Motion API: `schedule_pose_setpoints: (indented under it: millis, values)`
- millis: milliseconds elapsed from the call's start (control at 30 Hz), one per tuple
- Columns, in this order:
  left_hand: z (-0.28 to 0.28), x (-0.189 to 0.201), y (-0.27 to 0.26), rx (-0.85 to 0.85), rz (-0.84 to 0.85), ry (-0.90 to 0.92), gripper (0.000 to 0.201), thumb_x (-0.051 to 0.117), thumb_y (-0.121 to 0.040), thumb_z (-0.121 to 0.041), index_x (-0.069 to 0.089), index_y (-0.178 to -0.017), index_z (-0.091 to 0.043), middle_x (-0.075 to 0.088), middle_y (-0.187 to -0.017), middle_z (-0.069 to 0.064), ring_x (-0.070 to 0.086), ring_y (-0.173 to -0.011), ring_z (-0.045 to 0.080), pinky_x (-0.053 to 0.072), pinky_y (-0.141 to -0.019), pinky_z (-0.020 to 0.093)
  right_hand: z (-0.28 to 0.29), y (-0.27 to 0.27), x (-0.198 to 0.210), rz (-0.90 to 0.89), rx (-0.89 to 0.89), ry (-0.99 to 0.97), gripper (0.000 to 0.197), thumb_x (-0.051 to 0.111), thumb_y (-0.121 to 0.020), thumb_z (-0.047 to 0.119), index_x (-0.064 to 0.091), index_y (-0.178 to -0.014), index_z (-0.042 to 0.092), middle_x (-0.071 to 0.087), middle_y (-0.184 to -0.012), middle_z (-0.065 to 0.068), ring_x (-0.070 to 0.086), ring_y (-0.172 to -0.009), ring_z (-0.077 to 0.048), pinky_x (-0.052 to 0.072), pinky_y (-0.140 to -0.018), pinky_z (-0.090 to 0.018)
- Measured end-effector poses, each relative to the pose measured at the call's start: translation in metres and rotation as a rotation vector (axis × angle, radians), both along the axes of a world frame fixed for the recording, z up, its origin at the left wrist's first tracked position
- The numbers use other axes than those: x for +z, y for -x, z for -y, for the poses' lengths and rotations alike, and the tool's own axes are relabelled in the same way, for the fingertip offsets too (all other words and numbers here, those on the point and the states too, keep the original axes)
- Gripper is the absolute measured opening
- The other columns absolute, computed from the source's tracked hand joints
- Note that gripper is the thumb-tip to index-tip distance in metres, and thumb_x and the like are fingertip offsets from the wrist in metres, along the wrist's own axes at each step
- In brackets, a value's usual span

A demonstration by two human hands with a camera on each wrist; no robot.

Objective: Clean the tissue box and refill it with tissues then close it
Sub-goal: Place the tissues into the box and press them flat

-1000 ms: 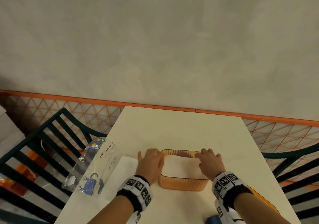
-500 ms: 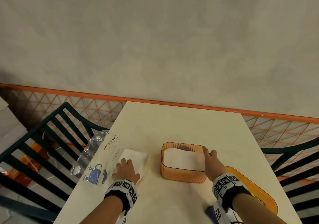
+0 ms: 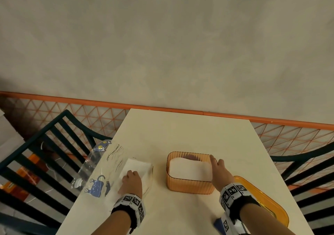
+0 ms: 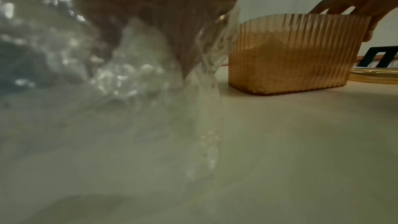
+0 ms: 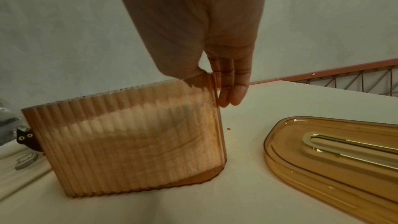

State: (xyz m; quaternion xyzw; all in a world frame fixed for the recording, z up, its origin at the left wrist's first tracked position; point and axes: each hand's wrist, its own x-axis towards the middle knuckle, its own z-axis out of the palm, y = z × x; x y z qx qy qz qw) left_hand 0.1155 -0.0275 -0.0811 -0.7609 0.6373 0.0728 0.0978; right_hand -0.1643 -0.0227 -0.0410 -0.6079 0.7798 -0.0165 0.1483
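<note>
On the cream counter, far left, lies a clear printed wrapper holding a stack of white tissues; the left hand rests on that stack, its grip curled into the plastic. Further right stands the ribbed amber tissue box, tissues inside, open-topped. The right hand pinches its right rim, thumb inside, fingers outside. The amber lid lies rightmost.

left hand fingers: blurred behind the crinkled tissue wrapper
lid: near end hidden by the right forearm
blue object at the table's near edge: mostly hidden, unidentifiable
</note>
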Motion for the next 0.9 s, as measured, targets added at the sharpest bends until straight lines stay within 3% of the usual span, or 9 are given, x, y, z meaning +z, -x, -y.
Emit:
schedule_pose_setpoints:
  millis: [100, 200, 300, 400, 567, 667, 767, 833, 900]
  values:
    - [-0.001, 0.006, -0.004, -0.018, -0.008, 0.041, 0.034, 0.037, -0.097, -0.007, 0.037, -0.131, -0.007, 0.040, -0.137, 0.009, 0.047, -0.124, 0.019, 0.047, -0.099, 0.028, 0.000, 0.003, 0.001, 0.025, 0.010, -0.011, 0.082, 0.048, -0.086, -0.007, 0.003, -0.149, 0.019, 0.033, -0.135, -0.012, 0.051, -0.070, -0.017, 0.037, -0.045, -0.017]
    - [0.000, 0.030, -0.013, -0.039, -0.065, 0.069, 0.031, 0.034, -0.097, -0.006, 0.040, -0.128, -0.009, 0.046, -0.134, 0.007, 0.054, -0.120, 0.019, 0.045, -0.096, 0.027, -0.003, 0.006, 0.006, 0.025, 0.052, -0.002, 0.071, 0.044, -0.095, 0.008, 0.000, -0.150, 0.014, 0.031, -0.141, -0.013, 0.060, -0.085, -0.019, 0.053, -0.067, -0.022]
    - [0.001, 0.063, -0.023, -0.018, -0.155, 0.143, 0.035, 0.034, -0.098, -0.008, 0.040, -0.132, -0.009, 0.047, -0.137, 0.007, 0.051, -0.124, 0.022, 0.041, -0.102, 0.029, -0.005, 0.011, 0.018, 0.103, 0.016, 0.138, 0.065, 0.038, -0.099, 0.029, -0.001, -0.149, 0.014, 0.039, -0.134, -0.015, 0.062, -0.095, -0.024, 0.053, -0.080, -0.030]
    - [-0.001, 0.096, -0.023, -0.011, -0.228, 0.237, 0.037, 0.033, -0.097, -0.008, 0.041, -0.133, -0.010, 0.050, -0.135, 0.006, 0.051, -0.123, 0.022, 0.041, -0.101, 0.030, -0.001, 0.006, 0.038, 0.289, -0.009, 0.209, 0.054, 0.038, -0.099, 0.029, 0.019, -0.147, 0.011, 0.045, -0.132, -0.017, 0.057, -0.108, -0.028, 0.047, -0.092, -0.036]
    - [-0.009, 0.125, 0.009, -0.249, -0.222, 0.395, 0.037, 0.036, -0.091, 0.000, 0.048, -0.124, -0.012, 0.053, -0.123, 0.005, 0.062, -0.099, 0.028, 0.048, -0.078, 0.034, 0.005, -0.037, 0.074, 0.810, -0.001, -0.002, 0.047, 0.027, -0.098, 0.046, 0.056, -0.112, 0.011, 0.068, -0.089, -0.004, 0.064, -0.067, -0.017, 0.052, -0.067, -0.031]
    - [-0.019, 0.122, 0.036, -0.436, -0.224, 0.457, 0.035, 0.051, -0.084, 0.000, 0.057, -0.116, -0.013, 0.060, -0.110, 0.002, 0.066, -0.084, 0.024, 0.049, -0.063, 0.030, 0.006, -0.055, 0.089, 1.212, -0.136, -0.139, 0.057, 0.027, -0.095, 0.057, 0.057, -0.106, 0.010, 0.071, -0.095, -0.016, 0.070, -0.074, -0.030, 0.058, -0.061, -0.033]
    - [-0.022, 0.109, 0.045, -0.639, -0.322, 0.480, 0.037, 0.077, -0.053, -0.008, 0.070, -0.087, -0.019, 0.068, -0.082, -0.003, 0.067, -0.062, 0.013, 0.049, -0.044, 0.019, 0.006, -0.058, 0.099, 1.368, -0.179, -0.194, 0.043, 0.046, -0.095, 0.039, 0.056, -0.115, 0.002, 0.065, -0.110, -0.023, 0.068, -0.087, -0.036, 0.058, -0.061, -0.036]
    - [-0.022, 0.096, 0.047, -0.649, -0.553, 0.483, 0.043, 0.071, -0.066, -0.013, 0.067, -0.108, -0.021, 0.064, -0.113, -0.002, 0.065, -0.098, 0.013, 0.056, -0.075, 0.023, 0.006, -0.054, 0.102, 1.345, -0.150, -0.123, 0.027, 0.052, -0.093, 0.011, 0.053, -0.117, -0.001, 0.059, -0.117, -0.022, 0.063, -0.095, -0.035, 0.057, -0.064, -0.038]
    - [-0.023, 0.085, 0.046, -0.509, -0.813, 0.435, 0.050, 0.061, -0.085, -0.029, 0.047, -0.133, -0.027, 0.038, -0.141, -0.007, 0.035, -0.131, 0.008, 0.033, -0.110, 0.027, 0.008, -0.047, 0.104, 1.310, -0.130, -0.038, 0.029, 0.049, -0.089, -0.002, 0.053, -0.117, -0.002, 0.058, -0.118, -0.023, 0.060, -0.101, -0.038, 0.056, -0.071, -0.042]
